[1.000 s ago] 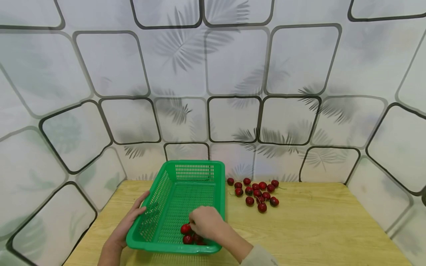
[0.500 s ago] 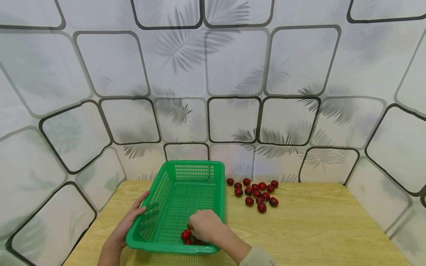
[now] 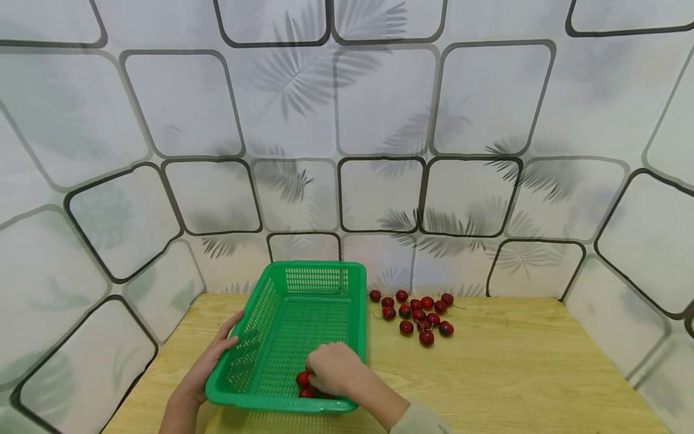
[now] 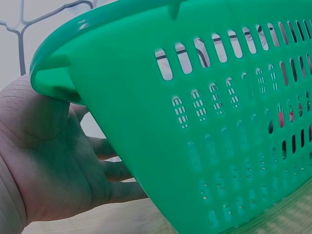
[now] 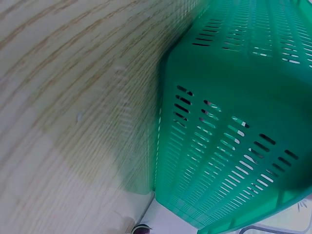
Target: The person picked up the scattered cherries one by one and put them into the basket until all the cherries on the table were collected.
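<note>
Inside the near end of the green basket (image 3: 282,402), the right hand (image 3: 334,366) reaches down over a few red cherries (image 3: 303,379); its fingers bend downward, and whether they hold one cannot be told. Straight, spread fingers of the left hand (image 3: 206,364) touch the basket's left side. More cherries (image 3: 418,315) lie right of it on the wooden surface (image 3: 504,361).

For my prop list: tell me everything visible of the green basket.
The basket looks like green plastic: rectangular, open-topped, with a smooth rim and slotted walls and floor. It sits upright on the table. Red cherries lie inside at its near end, by the right hand; the left hand touches its left side.
</note>
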`<state>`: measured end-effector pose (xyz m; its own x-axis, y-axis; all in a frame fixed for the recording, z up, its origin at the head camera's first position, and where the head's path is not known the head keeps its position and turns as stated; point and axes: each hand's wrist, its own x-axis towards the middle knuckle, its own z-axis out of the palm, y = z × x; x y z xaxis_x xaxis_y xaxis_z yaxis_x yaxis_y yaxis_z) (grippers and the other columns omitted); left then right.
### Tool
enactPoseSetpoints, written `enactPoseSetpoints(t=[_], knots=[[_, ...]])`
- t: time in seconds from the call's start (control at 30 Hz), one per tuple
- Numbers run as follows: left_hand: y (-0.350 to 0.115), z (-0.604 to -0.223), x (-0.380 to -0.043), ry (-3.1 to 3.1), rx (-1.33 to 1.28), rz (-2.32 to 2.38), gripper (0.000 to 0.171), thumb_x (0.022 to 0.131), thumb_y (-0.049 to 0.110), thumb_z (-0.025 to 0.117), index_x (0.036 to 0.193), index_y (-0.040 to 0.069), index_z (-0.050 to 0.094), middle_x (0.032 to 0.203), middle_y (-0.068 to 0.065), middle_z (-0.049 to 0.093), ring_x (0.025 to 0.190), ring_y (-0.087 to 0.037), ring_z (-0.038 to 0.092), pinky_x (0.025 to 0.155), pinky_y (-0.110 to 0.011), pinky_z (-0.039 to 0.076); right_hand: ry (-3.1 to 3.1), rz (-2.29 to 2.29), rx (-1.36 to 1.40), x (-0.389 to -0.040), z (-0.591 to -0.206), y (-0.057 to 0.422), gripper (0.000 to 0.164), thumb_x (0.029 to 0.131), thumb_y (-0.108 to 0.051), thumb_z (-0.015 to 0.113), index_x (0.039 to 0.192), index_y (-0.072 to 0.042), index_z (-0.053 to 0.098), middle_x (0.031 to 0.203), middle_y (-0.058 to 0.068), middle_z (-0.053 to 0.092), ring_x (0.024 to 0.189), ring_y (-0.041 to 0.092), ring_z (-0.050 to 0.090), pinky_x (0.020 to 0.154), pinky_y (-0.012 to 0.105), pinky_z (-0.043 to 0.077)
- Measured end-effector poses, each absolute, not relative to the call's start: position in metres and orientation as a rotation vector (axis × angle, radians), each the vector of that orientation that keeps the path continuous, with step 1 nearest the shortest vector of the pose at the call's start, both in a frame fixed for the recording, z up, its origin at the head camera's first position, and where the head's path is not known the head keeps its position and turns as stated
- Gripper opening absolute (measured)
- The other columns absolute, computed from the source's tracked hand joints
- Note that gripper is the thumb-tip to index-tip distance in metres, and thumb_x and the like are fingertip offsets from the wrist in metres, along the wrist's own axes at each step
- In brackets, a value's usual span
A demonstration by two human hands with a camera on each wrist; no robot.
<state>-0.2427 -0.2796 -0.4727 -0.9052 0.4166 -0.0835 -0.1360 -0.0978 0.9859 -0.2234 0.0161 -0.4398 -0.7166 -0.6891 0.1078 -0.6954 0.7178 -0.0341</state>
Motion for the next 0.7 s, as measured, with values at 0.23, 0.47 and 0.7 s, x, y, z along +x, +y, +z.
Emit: enactPoseSetpoints(t=[0.23,0.47,0.7], knots=[[-0.2809,-0.4732,-0.2428,1.814,0.351,2.053,0.061,0.111,0.032,0.027,0.159,0.032,-0.009,0.159,-0.015,-0.012,0.114,-0.021,0.051,0.089,-0.036,0.051,-2.800,0.133,1.139,-0.2231,-0.4398,0.0163,0.040,0.089,-0.023,0.069,0.056,-0.022,0.046,0.054,-0.012,0.039,0.050,0.003,0.036,0.048,0.022,0.036],[-0.2799,-0.4734,-0.2431,1.826,0.347,2.057,0.061,0.111,0.033,0.027,0.160,0.031,-0.009,0.160,-0.014,-0.013,0.115,-0.020,0.051,0.089,-0.036,0.051,-2.773,0.169,1.154,-0.2239,-0.4376,0.0169,0.036,0.091,-0.022,0.068,0.060,-0.022,0.048,0.055,-0.012,0.042,0.051,0.002,0.038,0.049,0.021,0.035],[-0.2815,-0.4744,-0.2425,1.790,0.372,2.065,0.060,0.111,0.033,0.026,0.159,0.033,-0.009,0.159,-0.016,-0.013,0.114,-0.021,0.053,0.088,-0.037,0.052,-2.688,0.213,1.162,-0.2278,-0.4389,0.0162,0.013,0.094,-0.022,0.066,0.081,-0.021,0.067,0.072,-0.012,0.062,0.062,-0.001,0.054,0.053,0.018,0.043]])
